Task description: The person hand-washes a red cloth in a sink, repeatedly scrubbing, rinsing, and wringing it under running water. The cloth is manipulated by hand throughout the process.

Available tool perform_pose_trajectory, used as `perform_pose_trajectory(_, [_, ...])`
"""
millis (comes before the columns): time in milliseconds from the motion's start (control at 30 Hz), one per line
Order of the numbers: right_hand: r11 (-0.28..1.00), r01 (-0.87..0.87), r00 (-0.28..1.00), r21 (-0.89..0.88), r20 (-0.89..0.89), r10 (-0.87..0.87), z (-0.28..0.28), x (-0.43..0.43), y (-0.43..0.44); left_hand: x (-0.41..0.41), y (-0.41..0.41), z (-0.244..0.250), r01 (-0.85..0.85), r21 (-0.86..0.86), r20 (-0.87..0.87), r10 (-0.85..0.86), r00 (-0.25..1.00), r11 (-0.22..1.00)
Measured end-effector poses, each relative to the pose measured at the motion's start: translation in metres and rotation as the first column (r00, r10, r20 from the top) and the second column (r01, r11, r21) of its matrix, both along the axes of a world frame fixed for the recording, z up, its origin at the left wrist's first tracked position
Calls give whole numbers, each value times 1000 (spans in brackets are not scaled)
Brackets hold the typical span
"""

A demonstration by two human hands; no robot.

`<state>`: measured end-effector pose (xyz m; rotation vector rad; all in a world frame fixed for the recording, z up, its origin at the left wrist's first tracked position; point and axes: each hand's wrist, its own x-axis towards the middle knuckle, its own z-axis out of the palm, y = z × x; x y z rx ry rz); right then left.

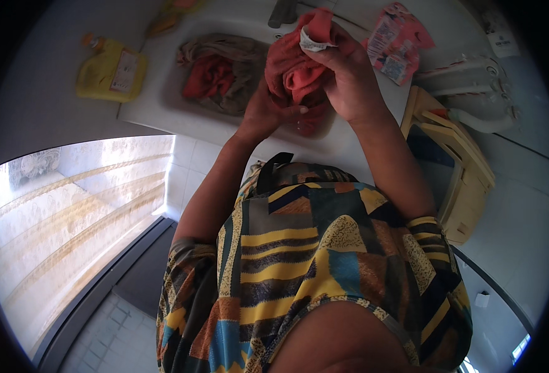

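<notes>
Both hands hold a wet red cloth (286,65) bunched up over the right part of a white sink (148,112). My right hand (354,74) grips its upper right side, where a white label tag (312,43) sticks out by the thumb. My left hand (267,112) closes round the cloth's lower left side, thumb pointing right. Part of the red cloth hangs below the hands into the basin. In the basin's left part lie a grey-brown cloth (244,58) and another bunched red cloth (209,77). A metal faucet (283,13) stands at the back.
A yellow plastic jug (109,70) with an orange cap stands left of the sink. Pink plastic packets (398,44) lie at the right rim. Beyond them are white plumbing pipes (484,93) and a cream-framed mirror or cabinet (470,186). A patterned curtain (78,200) hangs at the left.
</notes>
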<state>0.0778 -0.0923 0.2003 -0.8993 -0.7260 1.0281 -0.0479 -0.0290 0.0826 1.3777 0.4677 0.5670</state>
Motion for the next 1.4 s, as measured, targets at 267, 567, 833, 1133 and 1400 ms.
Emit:
perform_pose_trajectory(267, [926,-83,982,369,-128,139,101,-4,19,17,-1,-20,85,-126,15,-83,996,988])
perform_pose_trajectory(567, [888,28,999,460,23,-44,129,22,17,18,31,-2,-56,-331,201,128,971,942])
perform_pose_trajectory(833, [917,299,954,-264,49,-297,-15,70,-11,-23,66,15,-117,-331,56,143,988,936])
perform_pose_trajectory(1133, [741,386,921,-549,175,-349,-204,97,-20,-14,66,-23,-146,489,-305,325,895,860])
perform_pose_trajectory(1400, [903,347,168,-253,964,206,-252,67,-29,9,47,-75,-121,699,-232,383,894,705])
